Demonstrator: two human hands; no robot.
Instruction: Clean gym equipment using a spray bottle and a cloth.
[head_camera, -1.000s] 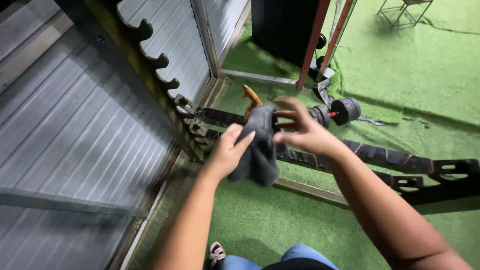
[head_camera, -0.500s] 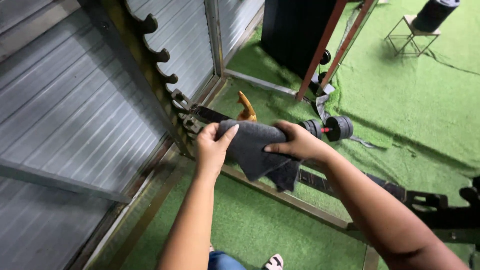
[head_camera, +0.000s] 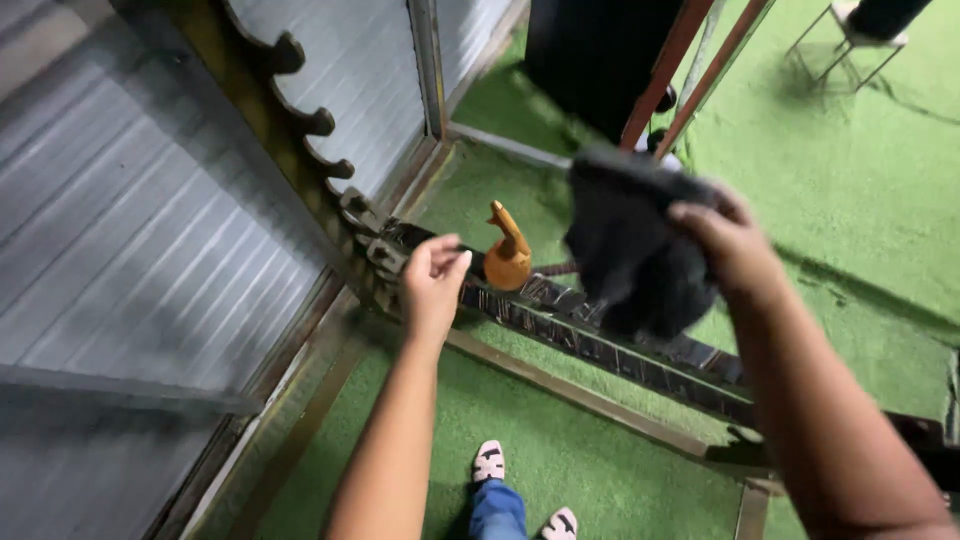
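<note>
My right hand grips a dark grey cloth that hangs bunched and blurred above a black metal rack rail. My left hand holds nothing, its fingers loosely curled over the rail's left end, near the notched upright post. An orange spray bottle stands on the green turf just behind the rail, between my two hands. My feet in pink-and-black slippers show at the bottom.
A corrugated grey metal wall fills the left side. Green turf covers the floor. Red slanted rack legs and a black panel stand at the back, a small metal stand at top right.
My left hand has let go of the cloth and dropped toward the rail. My right hand has carried the cloth up and to the right, uncovering the orange bottle.
</note>
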